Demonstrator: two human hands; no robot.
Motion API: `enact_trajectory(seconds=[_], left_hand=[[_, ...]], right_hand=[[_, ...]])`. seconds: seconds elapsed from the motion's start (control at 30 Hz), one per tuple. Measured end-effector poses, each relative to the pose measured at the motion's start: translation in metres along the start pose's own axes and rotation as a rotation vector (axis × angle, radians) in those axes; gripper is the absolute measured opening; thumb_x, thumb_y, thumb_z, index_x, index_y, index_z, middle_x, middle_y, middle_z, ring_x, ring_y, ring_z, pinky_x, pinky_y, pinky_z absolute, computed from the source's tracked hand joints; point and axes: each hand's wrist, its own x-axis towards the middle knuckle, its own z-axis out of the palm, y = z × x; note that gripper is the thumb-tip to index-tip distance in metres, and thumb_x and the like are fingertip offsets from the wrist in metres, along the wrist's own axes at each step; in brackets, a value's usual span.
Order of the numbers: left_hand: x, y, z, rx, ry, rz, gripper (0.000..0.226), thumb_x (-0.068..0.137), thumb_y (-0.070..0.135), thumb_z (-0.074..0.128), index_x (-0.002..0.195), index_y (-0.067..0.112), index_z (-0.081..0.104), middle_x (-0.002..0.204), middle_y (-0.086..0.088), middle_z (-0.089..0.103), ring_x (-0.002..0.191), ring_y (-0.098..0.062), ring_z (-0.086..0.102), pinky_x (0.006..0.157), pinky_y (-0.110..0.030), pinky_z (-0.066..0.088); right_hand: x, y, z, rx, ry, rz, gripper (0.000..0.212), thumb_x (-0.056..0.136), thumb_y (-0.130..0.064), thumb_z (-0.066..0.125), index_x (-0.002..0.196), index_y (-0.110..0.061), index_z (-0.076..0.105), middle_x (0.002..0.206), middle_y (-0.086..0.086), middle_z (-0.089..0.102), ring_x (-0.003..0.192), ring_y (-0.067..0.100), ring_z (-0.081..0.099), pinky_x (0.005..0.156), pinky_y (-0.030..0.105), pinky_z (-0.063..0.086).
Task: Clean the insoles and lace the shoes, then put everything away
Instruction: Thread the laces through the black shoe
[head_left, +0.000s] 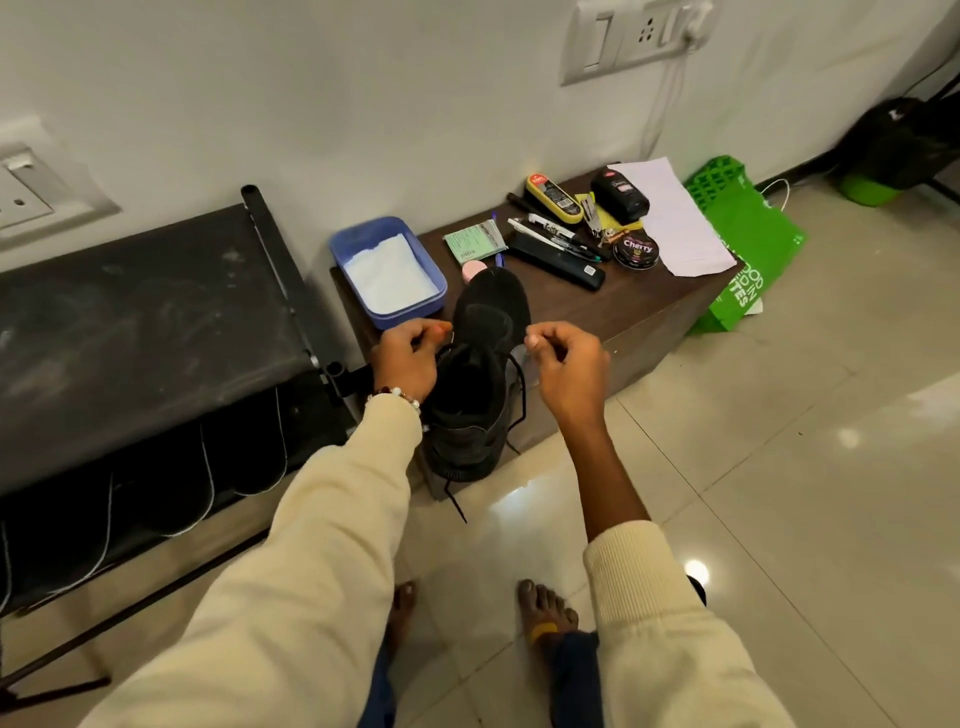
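Both hands, left hand and right hand, pinch the lace on the black shoe, toe pointing twelve o'clock toward the "Cherry" tin.

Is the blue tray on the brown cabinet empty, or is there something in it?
Not empty. The blue tray has no lid, and something white covers its bottom; powder or cloth, I cannot tell.

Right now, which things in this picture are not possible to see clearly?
- Head view: the eyelets of the black shoe, hidden by the left hand and by dark fabric.
- The lace inside the right hand, covered by curled fingers.
- The print on the green packet, too small.
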Motion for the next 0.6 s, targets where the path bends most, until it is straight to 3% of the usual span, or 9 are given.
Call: enact_trajectory(seconds=[0.1, 0.27, 0.4, 0.5, 0.6], left_hand=[[0.011, -0.001, 0.004, 0.003, -0.116, 0.015, 0.018, 0.091, 0.008, 0.060, 0.098, 0.016, 0.074, 0.103, 0.001, 0.071, 0.102, -0.017, 0.064, 0.102, -0.041, 0.047], [0.022, -0.002, 0.005, -0.057, -0.216, 0.075, 0.017, 0.087, 0.003, 0.065, 0.093, 0.015, 0.075, 0.095, 0.001, 0.073, 0.095, -0.014, 0.067, 0.097, -0.037, 0.051], [0.020, 0.002, 0.009, 0.071, -0.193, 0.200, 0.013, 0.086, 0.003, 0.066, 0.092, 0.011, 0.074, 0.093, 0.000, 0.072, 0.091, -0.008, 0.065, 0.096, -0.026, 0.048], [0.023, 0.001, 0.014, 0.205, -0.187, 0.283, 0.012, 0.088, 0.004, 0.062, 0.090, 0.012, 0.071, 0.096, -0.004, 0.069, 0.094, -0.015, 0.063, 0.094, -0.027, 0.047], [0.029, 0.001, 0.016, 0.358, -0.230, 0.325, 0.014, 0.095, 0.006, 0.052, 0.095, 0.007, 0.066, 0.103, -0.011, 0.063, 0.097, -0.022, 0.058, 0.089, -0.029, 0.045]], right_hand=[[0.009, 0.001, 0.009, -0.039, -0.107, 0.007, 0.011, 0.089, -0.014, 0.063, 0.093, -0.019, 0.072, 0.088, -0.004, 0.071, 0.077, 0.003, 0.062, 0.075, 0.015, 0.050], [0.012, 0.003, 0.021, -0.025, -0.173, -0.044, 0.014, 0.087, -0.015, 0.066, 0.098, -0.015, 0.074, 0.096, -0.001, 0.072, 0.088, 0.008, 0.064, 0.090, 0.028, 0.052], [0.013, 0.005, 0.022, -0.012, -0.184, -0.044, 0.011, 0.086, -0.014, 0.067, 0.095, -0.015, 0.074, 0.090, -0.003, 0.071, 0.084, 0.008, 0.064, 0.086, 0.028, 0.053], [0.011, 0.005, 0.027, -0.004, -0.140, -0.031, 0.008, 0.088, -0.013, 0.064, 0.089, -0.015, 0.072, 0.082, -0.007, 0.067, 0.079, 0.007, 0.062, 0.081, 0.027, 0.053], [0.012, 0.006, 0.035, -0.092, -0.149, -0.050, 0.011, 0.092, -0.009, 0.054, 0.090, -0.010, 0.065, 0.087, 0.002, 0.065, 0.082, 0.015, 0.060, 0.080, 0.035, 0.052]])
